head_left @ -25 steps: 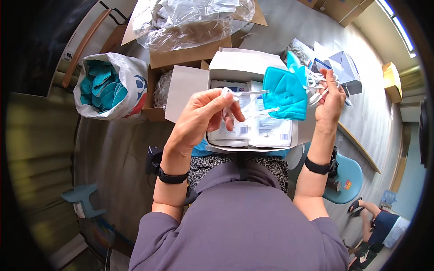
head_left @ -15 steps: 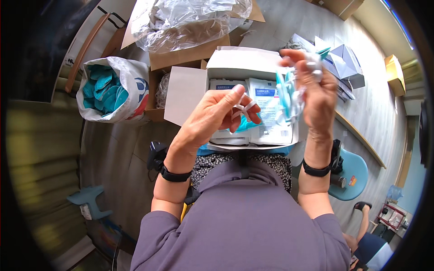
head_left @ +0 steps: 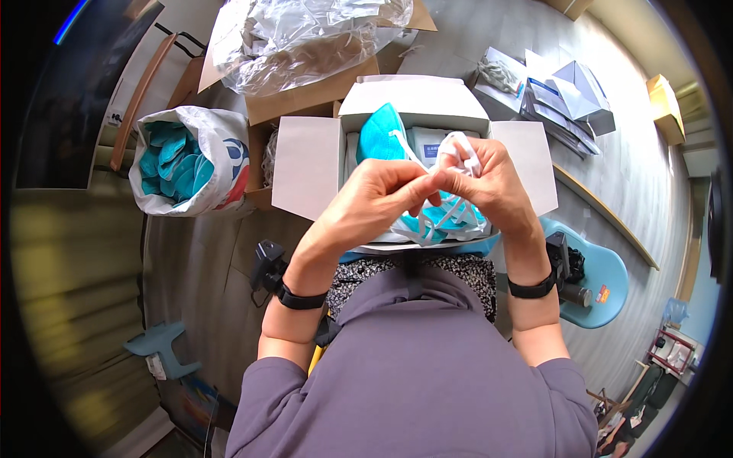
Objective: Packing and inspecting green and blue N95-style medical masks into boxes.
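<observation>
My left hand (head_left: 365, 200) and my right hand (head_left: 492, 187) meet over an open white box (head_left: 416, 95), fingers and thumbs pinched together on white mask straps (head_left: 467, 155). A strap loops up around the fingers of my right hand. Beyond my left hand, a teal face mask (head_left: 379, 136) tilts up from its strap. Under my hands, more teal masks with tangled white straps (head_left: 450, 216) lie across the box. Behind them show white packets with a blue label (head_left: 431, 150). Exactly which strap each fingertip grips is hidden.
On the left stands a white bag (head_left: 229, 141) filled with teal mask pieces (head_left: 177, 164). A cardboard carton (head_left: 309, 91) with clear plastic (head_left: 305, 46) sits behind the box. At the right are a blue stool (head_left: 603, 267) and flattened grey-white boxes (head_left: 569, 99).
My right hand has come down and left to meet my left hand. A teal mask now stands up beyond my left hand, and the strapped masks now hang beneath both hands.
</observation>
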The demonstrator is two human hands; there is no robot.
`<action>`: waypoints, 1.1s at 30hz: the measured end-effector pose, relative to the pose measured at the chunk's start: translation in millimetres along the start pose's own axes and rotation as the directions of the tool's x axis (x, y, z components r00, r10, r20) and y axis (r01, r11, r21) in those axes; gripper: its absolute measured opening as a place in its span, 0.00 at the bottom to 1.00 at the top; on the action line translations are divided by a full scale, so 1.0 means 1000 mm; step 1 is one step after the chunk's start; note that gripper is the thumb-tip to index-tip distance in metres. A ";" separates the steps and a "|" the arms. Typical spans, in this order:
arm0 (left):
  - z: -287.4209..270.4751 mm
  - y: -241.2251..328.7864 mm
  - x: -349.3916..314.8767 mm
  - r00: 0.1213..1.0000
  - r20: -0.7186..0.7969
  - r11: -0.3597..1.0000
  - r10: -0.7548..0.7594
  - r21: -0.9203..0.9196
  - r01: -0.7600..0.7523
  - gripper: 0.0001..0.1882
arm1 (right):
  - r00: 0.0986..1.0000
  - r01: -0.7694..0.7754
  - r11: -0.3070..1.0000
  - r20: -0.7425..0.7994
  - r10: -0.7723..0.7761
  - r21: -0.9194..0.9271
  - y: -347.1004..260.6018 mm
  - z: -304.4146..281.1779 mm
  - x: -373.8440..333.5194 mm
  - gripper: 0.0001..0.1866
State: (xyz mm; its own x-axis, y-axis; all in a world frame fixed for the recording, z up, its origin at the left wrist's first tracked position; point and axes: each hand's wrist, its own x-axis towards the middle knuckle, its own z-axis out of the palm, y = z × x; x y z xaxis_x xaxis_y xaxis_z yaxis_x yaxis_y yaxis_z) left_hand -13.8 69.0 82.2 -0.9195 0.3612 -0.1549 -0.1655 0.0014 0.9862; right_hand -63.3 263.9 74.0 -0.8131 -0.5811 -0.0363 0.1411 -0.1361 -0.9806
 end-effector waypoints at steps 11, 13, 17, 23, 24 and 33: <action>0.055 -0.025 0.013 0.988 -0.091 0.828 -0.122 -0.559 0.051 0.16 | 0.617 0.238 0.587 -0.346 -0.707 -0.774 0.027 0.002 0.041 0.14; 0.059 -0.024 0.014 0.970 -0.111 0.762 -0.214 -0.641 0.095 0.16 | 0.575 0.208 0.253 -0.092 -0.813 -0.945 0.037 -0.028 0.056 0.04; 0.052 -0.008 -0.001 0.963 -0.075 0.746 -0.259 -0.649 0.150 0.15 | 0.537 0.201 0.085 0.037 -0.843 -0.976 0.018 -0.054 0.070 0.06; 0.041 -0.010 -0.031 0.949 -0.064 0.764 -0.310 -0.611 0.208 0.16 | 0.536 0.195 0.156 -0.028 -0.844 -0.968 0.032 -0.069 0.083 0.08; 0.040 -0.010 -0.034 0.941 -0.073 0.762 -0.330 -0.609 0.220 0.17 | 0.531 0.194 0.152 -0.027 -0.847 -0.969 0.038 -0.071 0.088 0.08; 0.029 -0.031 -0.053 0.920 -0.140 0.793 -0.365 -0.565 0.229 0.16 | 0.616 0.058 0.383 -0.269 -0.740 -0.922 0.032 -0.068 0.082 0.09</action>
State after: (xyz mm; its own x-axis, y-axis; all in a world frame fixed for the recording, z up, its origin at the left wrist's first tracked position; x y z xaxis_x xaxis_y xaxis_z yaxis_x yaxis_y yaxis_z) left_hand 50.3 76.7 61.3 -0.8357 0.2010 -0.5111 -0.5429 -0.4431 0.7134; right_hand -164.1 266.6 26.8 -0.7573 -0.0416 0.6517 -0.5138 0.6540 -0.5553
